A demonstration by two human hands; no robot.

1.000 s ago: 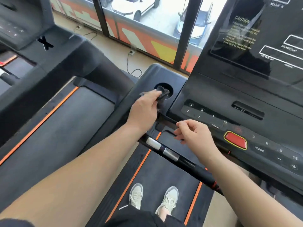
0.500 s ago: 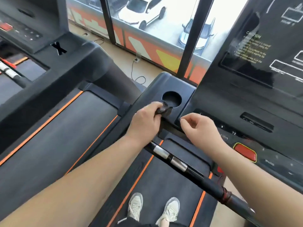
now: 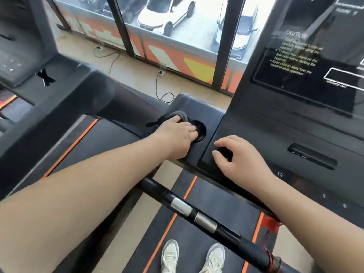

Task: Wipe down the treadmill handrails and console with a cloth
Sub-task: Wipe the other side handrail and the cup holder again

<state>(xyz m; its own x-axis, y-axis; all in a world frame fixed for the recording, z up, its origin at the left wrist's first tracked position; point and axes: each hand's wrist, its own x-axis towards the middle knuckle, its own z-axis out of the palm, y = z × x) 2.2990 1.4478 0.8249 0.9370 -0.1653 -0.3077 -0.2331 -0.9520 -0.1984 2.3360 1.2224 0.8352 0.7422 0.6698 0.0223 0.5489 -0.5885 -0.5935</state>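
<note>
Handrail (image 3: 204, 220): black bar with silver grips, nearest, below both forearms.
Right hand (image 3: 242, 162): resting on the console (image 3: 275, 134), fingers loosely bent and slightly spread.
Left hand (image 3: 177, 136): fingers curled round the cloth (image 3: 175, 115).
Cloth: dark grey, bunched at the cup holder's (image 3: 201, 131) left rim.

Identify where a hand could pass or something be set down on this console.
Free: the panel between the right hand and the slot, below the screen; the ledge behind the cup holder. Crowded: the cup holder, taken by the left hand and cloth.
</note>
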